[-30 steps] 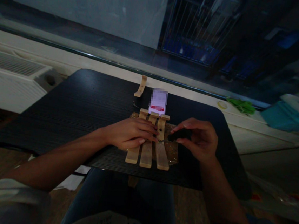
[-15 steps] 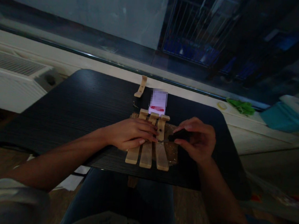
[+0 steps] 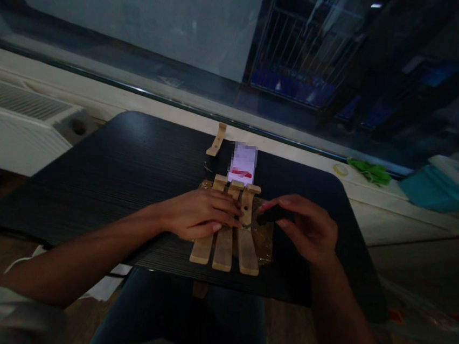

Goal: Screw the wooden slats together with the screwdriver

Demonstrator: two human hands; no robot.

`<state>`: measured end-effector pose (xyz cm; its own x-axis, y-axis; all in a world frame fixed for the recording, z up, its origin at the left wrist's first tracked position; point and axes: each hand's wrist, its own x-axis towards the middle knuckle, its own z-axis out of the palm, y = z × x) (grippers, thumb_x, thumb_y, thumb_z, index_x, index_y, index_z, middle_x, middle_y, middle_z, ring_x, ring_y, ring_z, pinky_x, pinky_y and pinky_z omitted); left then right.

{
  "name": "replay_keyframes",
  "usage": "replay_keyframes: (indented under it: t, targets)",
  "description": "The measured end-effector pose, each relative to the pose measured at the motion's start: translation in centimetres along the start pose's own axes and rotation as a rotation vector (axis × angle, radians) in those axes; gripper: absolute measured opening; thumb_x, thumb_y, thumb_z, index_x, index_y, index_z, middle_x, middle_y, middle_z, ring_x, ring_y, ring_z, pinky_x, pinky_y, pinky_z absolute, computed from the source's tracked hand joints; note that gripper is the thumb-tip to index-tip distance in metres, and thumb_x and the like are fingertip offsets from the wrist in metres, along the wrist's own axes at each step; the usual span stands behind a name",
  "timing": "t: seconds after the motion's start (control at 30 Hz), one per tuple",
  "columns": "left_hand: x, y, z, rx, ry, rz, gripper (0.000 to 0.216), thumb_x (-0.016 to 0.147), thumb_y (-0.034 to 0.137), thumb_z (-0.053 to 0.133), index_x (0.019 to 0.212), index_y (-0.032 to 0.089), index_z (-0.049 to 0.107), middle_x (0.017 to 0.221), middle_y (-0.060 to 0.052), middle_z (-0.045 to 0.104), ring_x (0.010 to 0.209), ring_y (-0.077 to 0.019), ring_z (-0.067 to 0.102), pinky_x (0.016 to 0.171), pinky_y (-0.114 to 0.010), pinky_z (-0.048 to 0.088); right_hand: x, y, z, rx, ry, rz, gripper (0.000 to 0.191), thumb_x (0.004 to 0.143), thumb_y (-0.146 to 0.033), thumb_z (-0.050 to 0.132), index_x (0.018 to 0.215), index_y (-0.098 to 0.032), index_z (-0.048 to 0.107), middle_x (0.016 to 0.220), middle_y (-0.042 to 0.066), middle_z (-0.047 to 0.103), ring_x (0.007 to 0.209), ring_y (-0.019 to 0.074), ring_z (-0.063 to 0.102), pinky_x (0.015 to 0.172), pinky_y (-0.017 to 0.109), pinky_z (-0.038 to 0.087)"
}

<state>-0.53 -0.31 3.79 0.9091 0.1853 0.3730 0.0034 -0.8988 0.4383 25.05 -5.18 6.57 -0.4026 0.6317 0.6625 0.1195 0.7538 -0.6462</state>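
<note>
Three curved wooden pieces lie side by side across a brown, shiny wrapped block: a left one (image 3: 201, 249), a middle one (image 3: 223, 250) and a right one (image 3: 248, 252). Each has a bent upper end; a dark hole shows in the right one. My left hand (image 3: 201, 212) lies flat over the left and middle pieces, its fingertips reaching the right one. Just right of the pieces, my right hand (image 3: 309, 225) pinches a small black tool (image 3: 274, 214) between thumb and fingers. The tool's kind is unclear in the dim light. The wrapped block (image 3: 264, 243) shows beneath.
Behind the pieces lies a lit phone (image 3: 243, 160), its screen blurred. Another wooden piece (image 3: 217, 139) lies at the dark table's (image 3: 141, 158) far edge. A teal container (image 3: 435, 183) and green cloth (image 3: 369, 172) sit on the windowsill. A radiator (image 3: 23, 120) stands left.
My right hand has drawn slightly right and away from the right wooden piece with the black tool, whose thin tip reached that piece before. My left hand stays on the pieces.
</note>
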Motion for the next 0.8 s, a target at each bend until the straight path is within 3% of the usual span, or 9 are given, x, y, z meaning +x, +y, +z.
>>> replay_keyframes:
  t: [0.8]
  targets:
    - [-0.01,-0.09,0.08,0.004,0.022,0.018,0.041,0.090,0.024,0.036,0.120,0.013,0.063,0.124,-0.015,0.064,0.122,-0.0269,0.055,0.107,-0.046,0.041,-0.18,0.97,0.63,-0.172,0.155,-0.140,0.067,0.068,0.000,0.072,0.125,-0.033,0.057,0.094,0.002,0.068,0.076,0.0190,0.065,0.060,0.036,0.055]
